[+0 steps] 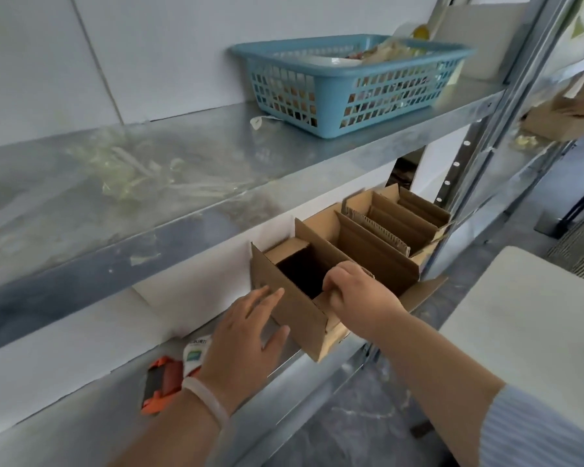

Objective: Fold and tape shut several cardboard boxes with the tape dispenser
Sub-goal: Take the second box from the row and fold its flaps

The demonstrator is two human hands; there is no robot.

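- The nearest cardboard box [300,318] sits open-topped at the front edge of the lower shelf [91,409], with its near corner poking out a bit past the edge.
- The left hand [246,335] is flat against the box's left flap, fingers straight and relaxed, so it's pressing rather than grabbing.
- The right hand [354,291] has its fingers curled round the short flap on the box's right side, pinching the cardboard.
- The tape dispenser [162,382], the orange one, lies on the lower shelf near left, just beside the left wrist and partly hidden by it. Neither hand is touching it.
- More open boxes [378,254] line up behind the first one, going far right along the same shelf.
- The upper shelf [216,156] has a blue basket [334,85] full of odds and ends, plus crumpled tape scraps [125,173] to its left.
- There's a white table [536,325] off to the right.
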